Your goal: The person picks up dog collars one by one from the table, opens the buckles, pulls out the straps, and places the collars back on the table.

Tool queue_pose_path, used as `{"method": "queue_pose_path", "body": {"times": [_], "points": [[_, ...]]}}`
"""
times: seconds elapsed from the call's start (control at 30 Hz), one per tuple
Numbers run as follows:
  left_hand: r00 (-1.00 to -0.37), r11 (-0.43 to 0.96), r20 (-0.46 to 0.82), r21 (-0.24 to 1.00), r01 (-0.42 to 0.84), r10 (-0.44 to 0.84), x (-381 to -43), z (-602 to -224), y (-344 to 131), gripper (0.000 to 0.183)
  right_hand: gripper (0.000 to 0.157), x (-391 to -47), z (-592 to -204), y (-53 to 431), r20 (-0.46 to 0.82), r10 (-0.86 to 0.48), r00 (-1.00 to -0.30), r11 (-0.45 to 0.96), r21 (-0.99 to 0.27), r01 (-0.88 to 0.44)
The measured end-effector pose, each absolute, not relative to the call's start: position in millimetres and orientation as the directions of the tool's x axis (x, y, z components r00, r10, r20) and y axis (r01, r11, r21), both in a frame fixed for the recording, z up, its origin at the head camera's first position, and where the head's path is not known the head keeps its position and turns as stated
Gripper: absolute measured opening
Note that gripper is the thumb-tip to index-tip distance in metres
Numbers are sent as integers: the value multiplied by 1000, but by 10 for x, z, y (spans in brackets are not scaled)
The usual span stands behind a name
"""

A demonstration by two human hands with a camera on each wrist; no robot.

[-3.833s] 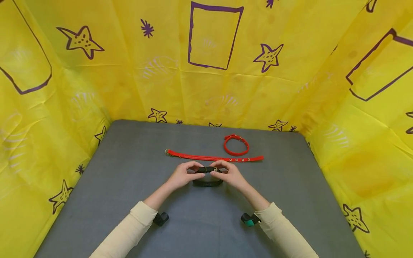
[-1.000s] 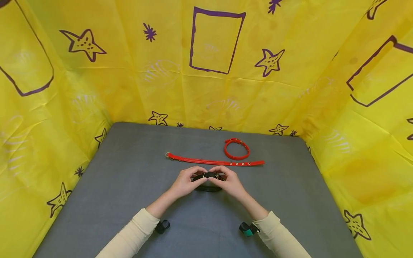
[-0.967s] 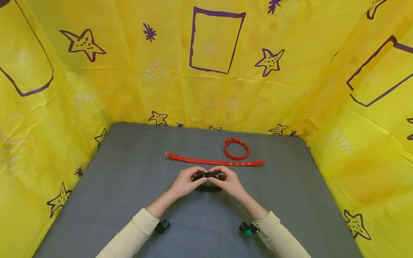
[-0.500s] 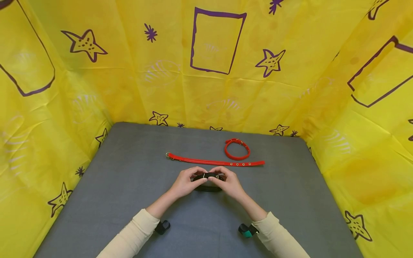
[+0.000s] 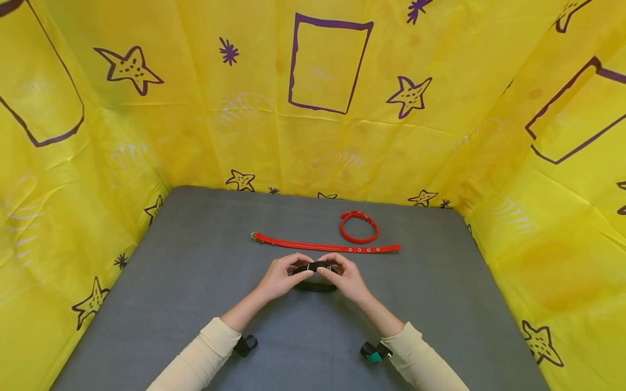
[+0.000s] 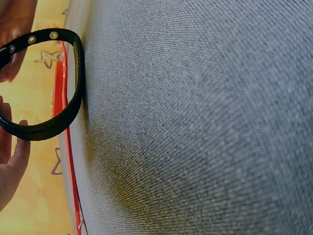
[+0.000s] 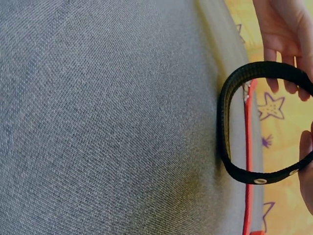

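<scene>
A black pet collar [image 5: 315, 288], buckled into a loop, is held upright between both hands in the middle of the table. My left hand [image 5: 281, 278] pinches the top of its band on the left with thumb and fingers. On the other side, my right hand [image 5: 348, 278] pinches the same stretch beside the metal buckle. The two thumbs nearly meet in front of the band. Metal eyelets show along the loop [image 6: 54, 126] in the left wrist view. In the right wrist view, the lower curve of the collar [image 7: 225, 127] hangs close over the grey cloth.
Just beyond the hands, a red collar [image 5: 308, 246] lies stretched straight across the grey table [image 5: 195, 260]. Behind its right part is a second red collar [image 5: 359, 240], closed in a ring. Yellow patterned cloth [image 5: 235, 136] walls the back and sides.
Compared with several seconds ago, my hands have come slightly closer together on the black collar's band. Over the last second they stay almost still. The red collars have not moved.
</scene>
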State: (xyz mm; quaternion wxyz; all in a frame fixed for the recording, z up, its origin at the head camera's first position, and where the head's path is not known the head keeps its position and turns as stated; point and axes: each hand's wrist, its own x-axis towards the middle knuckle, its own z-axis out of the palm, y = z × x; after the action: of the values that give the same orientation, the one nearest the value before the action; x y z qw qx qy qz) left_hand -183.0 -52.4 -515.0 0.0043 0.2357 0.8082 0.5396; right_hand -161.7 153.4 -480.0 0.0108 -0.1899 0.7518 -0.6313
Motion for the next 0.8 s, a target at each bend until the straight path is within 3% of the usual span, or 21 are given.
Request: {"method": "queue_pose_path", "body": {"times": [0.37, 0.8], "points": [[-893, 266, 263, 890, 370, 365, -1821, -5166, -548, 21, 20, -1649, -4817, 1560, 186, -269, -945, 35, -979, -203], [-887, 285, 261, 880, 381, 382, -1824, -5155, -533, 22, 23, -1663, -4803, 1599, 157, -282, -946, 42, -984, -176]]}}
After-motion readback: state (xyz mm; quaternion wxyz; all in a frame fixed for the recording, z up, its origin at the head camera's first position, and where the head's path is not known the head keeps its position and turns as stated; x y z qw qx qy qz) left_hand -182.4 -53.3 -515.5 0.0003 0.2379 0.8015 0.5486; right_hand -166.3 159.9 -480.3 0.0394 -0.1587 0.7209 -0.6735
